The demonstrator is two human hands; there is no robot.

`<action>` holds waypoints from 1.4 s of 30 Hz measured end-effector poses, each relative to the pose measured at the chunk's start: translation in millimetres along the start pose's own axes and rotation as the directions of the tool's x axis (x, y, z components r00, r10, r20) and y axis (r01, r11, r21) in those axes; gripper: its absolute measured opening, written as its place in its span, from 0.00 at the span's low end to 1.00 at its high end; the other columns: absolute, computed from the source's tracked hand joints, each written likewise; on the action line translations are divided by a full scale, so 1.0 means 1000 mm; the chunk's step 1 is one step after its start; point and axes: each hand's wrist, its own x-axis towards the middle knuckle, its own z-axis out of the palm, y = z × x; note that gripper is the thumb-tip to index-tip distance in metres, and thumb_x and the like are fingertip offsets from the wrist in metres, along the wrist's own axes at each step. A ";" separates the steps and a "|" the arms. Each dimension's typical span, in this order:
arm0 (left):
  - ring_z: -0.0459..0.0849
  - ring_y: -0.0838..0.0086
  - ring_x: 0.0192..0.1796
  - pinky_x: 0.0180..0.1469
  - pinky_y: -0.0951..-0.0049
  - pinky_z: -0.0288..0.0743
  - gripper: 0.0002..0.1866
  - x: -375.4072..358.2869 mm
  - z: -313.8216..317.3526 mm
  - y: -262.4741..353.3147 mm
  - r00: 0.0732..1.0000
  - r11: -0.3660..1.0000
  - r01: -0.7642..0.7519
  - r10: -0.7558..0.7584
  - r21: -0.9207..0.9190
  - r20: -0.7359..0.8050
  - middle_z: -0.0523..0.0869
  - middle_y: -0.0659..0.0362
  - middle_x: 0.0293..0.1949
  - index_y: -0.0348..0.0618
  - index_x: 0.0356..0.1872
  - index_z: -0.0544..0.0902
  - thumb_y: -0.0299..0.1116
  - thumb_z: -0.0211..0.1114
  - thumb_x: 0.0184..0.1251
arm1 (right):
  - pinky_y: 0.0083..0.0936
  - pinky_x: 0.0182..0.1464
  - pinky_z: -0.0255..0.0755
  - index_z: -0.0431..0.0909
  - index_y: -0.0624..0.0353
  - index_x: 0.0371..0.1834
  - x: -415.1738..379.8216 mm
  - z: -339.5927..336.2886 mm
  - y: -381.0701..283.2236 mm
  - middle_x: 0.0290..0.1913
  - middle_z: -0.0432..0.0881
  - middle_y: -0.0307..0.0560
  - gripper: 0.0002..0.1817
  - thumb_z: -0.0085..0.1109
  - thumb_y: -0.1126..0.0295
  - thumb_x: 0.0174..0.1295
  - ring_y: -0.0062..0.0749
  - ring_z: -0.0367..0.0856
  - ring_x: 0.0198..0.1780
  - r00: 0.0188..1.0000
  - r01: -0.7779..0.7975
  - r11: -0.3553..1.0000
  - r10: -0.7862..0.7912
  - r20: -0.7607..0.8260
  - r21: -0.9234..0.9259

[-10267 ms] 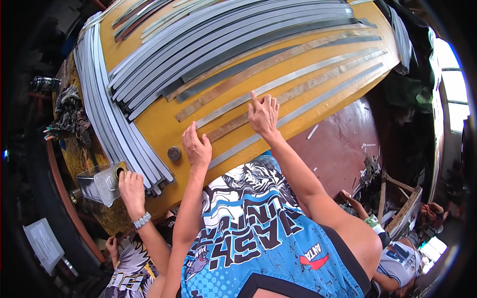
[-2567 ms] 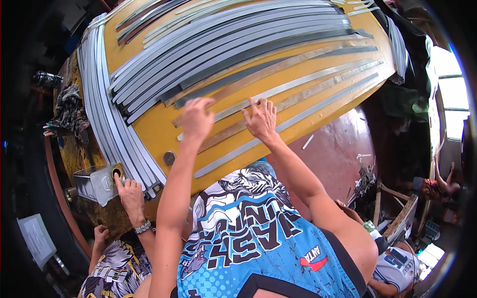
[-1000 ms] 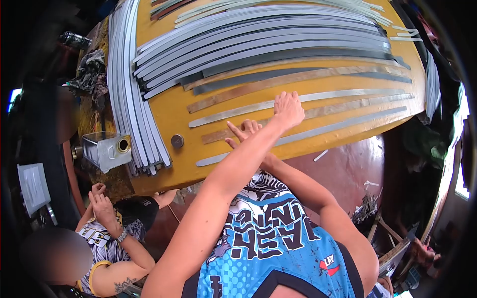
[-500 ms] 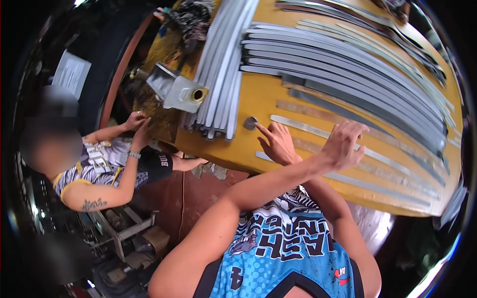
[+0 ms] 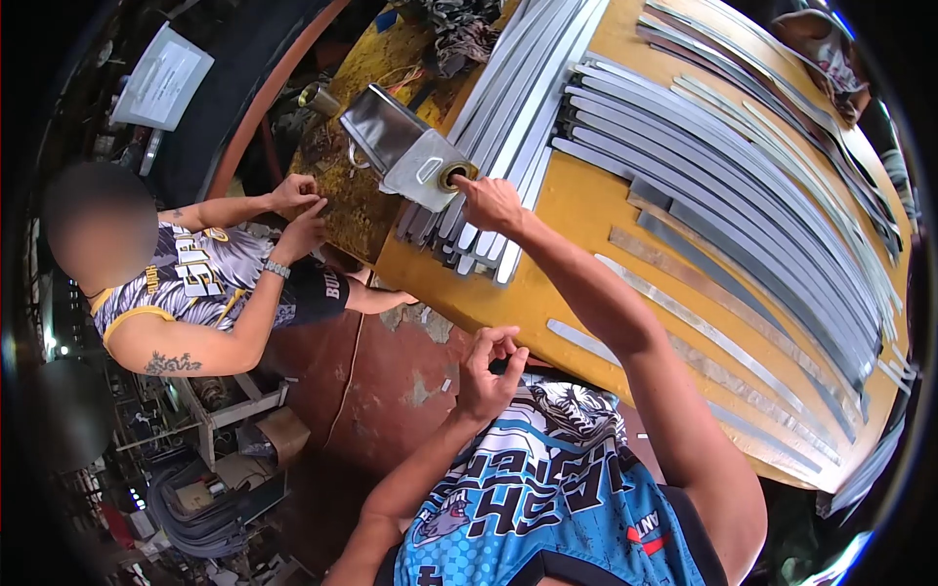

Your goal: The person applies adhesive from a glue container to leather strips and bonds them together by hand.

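Note:
My right hand (image 5: 491, 205) reaches across the table to a metal can (image 5: 425, 174) lying tilted over a bundle of strips. Its index finger is at the can's round, yellow-rimmed mouth (image 5: 456, 177), with the other fingers curled in. Whatever may be between these fingertips is hidden. Near the table's front edge is my left hand (image 5: 490, 373), raised in front of my shirt. Its fingers are loosely bent, apart from the thumb, and nothing shows between them. Under the can runs the bundle of long grey strips (image 5: 532, 88).
More grey strips (image 5: 703, 146) and loose flat strips (image 5: 703, 313) cover the yellow table (image 5: 576, 195). A co-worker (image 5: 205, 283) is at the left, both hands close together by the table corner. Dark rags (image 5: 459, 34) lie behind the can. Another person's hand (image 5: 848, 103) is at the far right.
My right hand has moved from a dark round disc on the table to the can's mouth. The disc no longer shows there. My left hand has drawn back from over the strips.

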 end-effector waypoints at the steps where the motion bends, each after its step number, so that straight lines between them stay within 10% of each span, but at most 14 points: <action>1: 0.74 0.74 0.32 0.37 0.74 0.72 0.15 -0.004 -0.003 -0.006 1.000 0.999 0.014 -0.013 0.037 -0.011 0.77 0.59 0.30 0.38 0.49 0.80 0.26 0.68 0.62 | 0.40 0.30 0.77 0.78 0.51 0.59 0.001 -0.001 0.001 0.27 0.84 0.55 0.25 0.50 0.72 0.55 0.48 0.86 0.29 1.000 -0.004 1.000 0.004 0.006 0.007; 10: 0.73 0.79 0.33 0.37 0.78 0.71 0.16 -0.007 -0.018 -0.023 0.997 0.996 0.080 -0.079 0.048 -0.010 0.78 0.61 0.32 0.36 0.52 0.78 0.26 0.67 0.64 | 0.44 0.36 0.80 0.82 0.53 0.50 0.002 -0.006 -0.001 0.33 0.87 0.58 0.19 0.55 0.68 0.53 0.52 0.87 0.36 0.999 -0.046 0.996 0.044 0.023 0.070; 17: 0.75 0.80 0.35 0.41 0.78 0.72 0.14 -0.004 -0.013 -0.024 0.982 0.981 0.185 -0.186 -0.052 -0.019 0.80 0.63 0.33 0.37 0.51 0.79 0.26 0.67 0.66 | 0.45 0.46 0.80 0.78 0.51 0.63 -0.019 0.006 -0.016 0.39 0.87 0.59 0.30 0.56 0.69 0.51 0.54 0.86 0.43 0.988 -0.141 0.941 0.152 -0.013 0.307; 26: 0.82 0.74 0.36 0.42 0.72 0.77 0.12 -0.009 0.004 -0.090 0.961 0.951 0.206 -0.241 0.231 0.138 0.83 0.60 0.34 0.33 0.47 0.81 0.26 0.68 0.64 | 0.27 0.38 0.75 0.80 0.57 0.60 -0.112 0.001 -0.059 0.30 0.82 0.44 0.23 0.56 0.73 0.59 0.25 0.78 0.31 0.989 0.053 0.210 0.125 -0.081 0.976; 27: 0.84 0.67 0.38 0.48 0.68 0.78 0.13 -0.008 0.001 -0.100 0.928 0.867 0.200 -0.317 0.456 0.196 0.84 0.56 0.36 0.33 0.46 0.81 0.27 0.68 0.62 | 0.26 0.37 0.73 0.80 0.57 0.60 -0.133 -0.007 -0.069 0.31 0.80 0.43 0.22 0.56 0.73 0.60 0.24 0.76 0.32 0.969 0.177 0.245 0.129 -0.213 0.953; 28: 0.83 0.63 0.43 0.55 0.64 0.76 0.11 -0.014 0.006 -0.130 0.969 0.910 -0.128 0.030 0.395 0.245 0.84 0.53 0.38 0.33 0.44 0.81 0.25 0.66 0.62 | 0.24 0.36 0.70 0.81 0.56 0.59 -0.154 -0.017 -0.077 0.32 0.78 0.42 0.21 0.56 0.73 0.62 0.22 0.73 0.32 0.932 0.296 0.282 0.126 -0.341 0.913; 32: 0.82 0.55 0.45 0.53 0.58 0.74 0.12 0.004 0.021 -0.124 0.942 0.992 -0.042 -0.002 0.122 0.337 0.84 0.50 0.38 0.36 0.45 0.82 0.29 0.65 0.62 | 0.24 0.36 0.65 0.82 0.54 0.58 -0.237 -0.056 -0.075 0.38 0.75 0.42 0.18 0.58 0.73 0.64 0.26 0.70 0.32 0.950 0.219 0.240 0.168 -0.262 0.946; 33: 0.82 0.54 0.45 0.53 0.57 0.74 0.12 0.011 0.024 -0.120 0.935 0.997 -0.025 -0.003 0.074 0.356 0.84 0.49 0.38 0.37 0.45 0.82 0.30 0.64 0.62 | 0.24 0.47 0.71 0.81 0.58 0.59 -0.254 -0.058 -0.067 0.44 0.79 0.43 0.19 0.57 0.79 0.65 0.26 0.77 0.44 0.919 0.226 0.448 0.196 -0.342 0.865; 37: 0.79 0.58 0.46 0.50 0.60 0.73 0.13 0.034 0.033 -0.110 0.851 0.837 -0.423 0.235 0.348 0.469 0.83 0.54 0.42 0.43 0.46 0.85 0.26 0.68 0.59 | 0.18 0.37 0.71 0.70 0.60 0.70 -0.306 0.005 -0.059 0.30 0.79 0.36 0.27 0.56 0.78 0.66 0.16 0.72 0.29 0.689 -0.260 0.360 0.719 -0.089 0.896; 40: 0.79 0.60 0.45 0.49 0.62 0.72 0.12 0.040 0.035 -0.115 0.807 0.804 -0.484 0.258 0.345 0.531 0.82 0.56 0.42 0.45 0.45 0.87 0.26 0.68 0.59 | 0.40 0.33 0.77 0.58 0.53 0.78 -0.324 0.049 -0.054 0.22 0.81 0.54 0.36 0.57 0.62 0.66 0.50 0.81 0.23 0.622 -0.541 0.483 0.781 -0.059 0.689; 42: 0.78 0.63 0.44 0.48 0.63 0.71 0.12 0.044 0.035 -0.117 0.783 0.806 -0.501 0.268 0.313 0.562 0.81 0.58 0.40 0.46 0.45 0.88 0.26 0.68 0.59 | 0.44 0.32 0.76 0.54 0.52 0.79 -0.321 0.063 -0.057 0.22 0.82 0.56 0.38 0.57 0.58 0.66 0.54 0.81 0.24 0.603 -0.603 0.509 0.795 -0.066 0.614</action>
